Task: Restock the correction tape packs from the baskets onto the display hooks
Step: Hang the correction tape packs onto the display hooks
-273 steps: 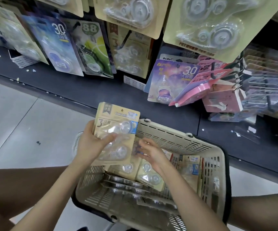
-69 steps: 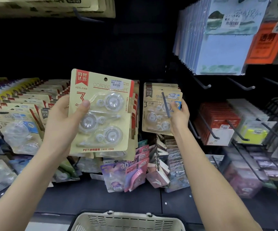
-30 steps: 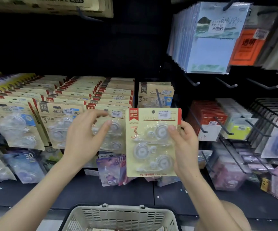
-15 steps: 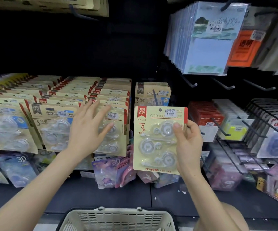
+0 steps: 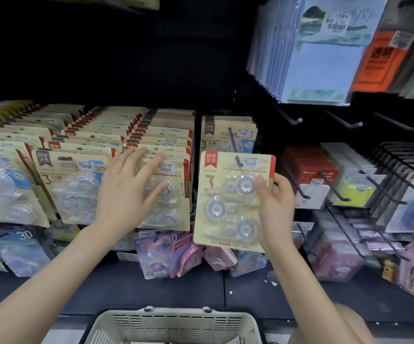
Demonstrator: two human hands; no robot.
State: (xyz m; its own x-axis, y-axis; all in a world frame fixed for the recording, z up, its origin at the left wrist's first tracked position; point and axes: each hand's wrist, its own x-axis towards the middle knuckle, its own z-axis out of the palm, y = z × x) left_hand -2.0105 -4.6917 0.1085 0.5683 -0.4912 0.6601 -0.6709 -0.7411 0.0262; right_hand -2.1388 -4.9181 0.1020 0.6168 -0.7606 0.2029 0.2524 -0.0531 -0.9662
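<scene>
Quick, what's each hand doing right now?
Left hand: open, fingers spread against the hung packs.
Right hand: holding a correction tape pack.

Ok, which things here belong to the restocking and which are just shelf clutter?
Job: correction tape pack held in the right hand, at the tip of the display hook; left hand on the hung packs; beige basket below.
Bystanders: blue pads, orange pack, red packs, purple "30" packs, bare hooks.

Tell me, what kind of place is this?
Probably a stationery shop: beige carded correction tape packs hang in rows on black metal display hooks, with white barcode price stickers and a cream plastic shopping basket below.
</scene>
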